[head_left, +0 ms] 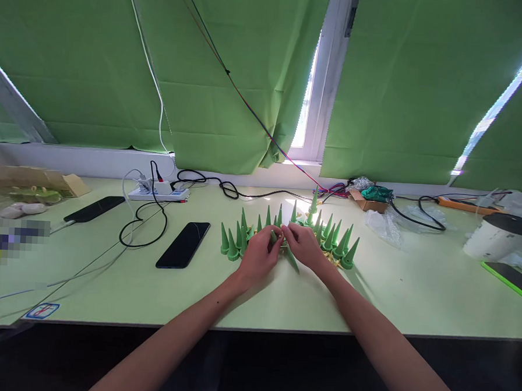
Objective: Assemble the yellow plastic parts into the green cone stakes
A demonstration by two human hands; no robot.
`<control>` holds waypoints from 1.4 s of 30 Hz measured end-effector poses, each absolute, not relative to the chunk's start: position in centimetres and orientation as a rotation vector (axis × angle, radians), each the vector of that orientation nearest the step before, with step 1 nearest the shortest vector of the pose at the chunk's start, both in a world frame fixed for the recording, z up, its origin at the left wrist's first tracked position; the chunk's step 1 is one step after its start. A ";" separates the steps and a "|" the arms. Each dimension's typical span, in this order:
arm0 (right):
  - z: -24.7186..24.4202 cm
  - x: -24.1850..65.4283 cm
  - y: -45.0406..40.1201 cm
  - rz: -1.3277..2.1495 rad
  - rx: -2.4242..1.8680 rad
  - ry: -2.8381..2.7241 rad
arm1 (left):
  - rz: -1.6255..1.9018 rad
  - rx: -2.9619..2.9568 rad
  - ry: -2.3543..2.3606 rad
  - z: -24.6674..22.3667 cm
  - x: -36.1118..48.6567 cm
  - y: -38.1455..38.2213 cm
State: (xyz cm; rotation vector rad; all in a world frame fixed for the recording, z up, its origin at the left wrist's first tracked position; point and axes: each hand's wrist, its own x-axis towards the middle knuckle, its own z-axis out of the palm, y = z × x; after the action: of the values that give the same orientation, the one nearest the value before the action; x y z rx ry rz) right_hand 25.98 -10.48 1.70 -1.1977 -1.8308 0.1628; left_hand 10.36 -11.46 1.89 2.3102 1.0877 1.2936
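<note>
My left hand (261,253) is closed, its thumb and fingers around a green cone (273,237), mostly hidden by the fingers. Right beside it, my right hand (303,244) pinches at a tiny yellowish part at the fingertips, too small to make out. Another green cone (292,260) lies tilted on the table just under the hands. Several green cones stand upright on the left (233,245), and more stand to the right (349,255), with small yellowish pieces (331,258) among their bases. A taller green cone (313,205) rises behind my right hand.
A black phone (183,245) lies left of the hands, with a white power strip (159,194) and looping cables behind it. A small cardboard box (368,200) and clear plastic bags (384,225) sit at the back right. A white roll (486,236) stands at far right.
</note>
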 end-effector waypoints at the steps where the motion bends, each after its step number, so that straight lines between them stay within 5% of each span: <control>1: 1.7 26.0 -10.5 0.163 -1.204 -1.830 | 1.290 2.314 1.084 1.9 10.4 -11.5; 42: 1.6 25.9 -10.4 0.201 -1.210 -1.858 | 1.308 2.300 1.071 1.9 10.4 -11.3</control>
State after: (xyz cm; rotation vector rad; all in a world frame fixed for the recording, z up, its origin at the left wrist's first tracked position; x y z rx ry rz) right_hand 25.92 -10.39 1.59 -1.2098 -1.8584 0.2013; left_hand 10.42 -11.33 1.87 2.3000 1.0710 1.3080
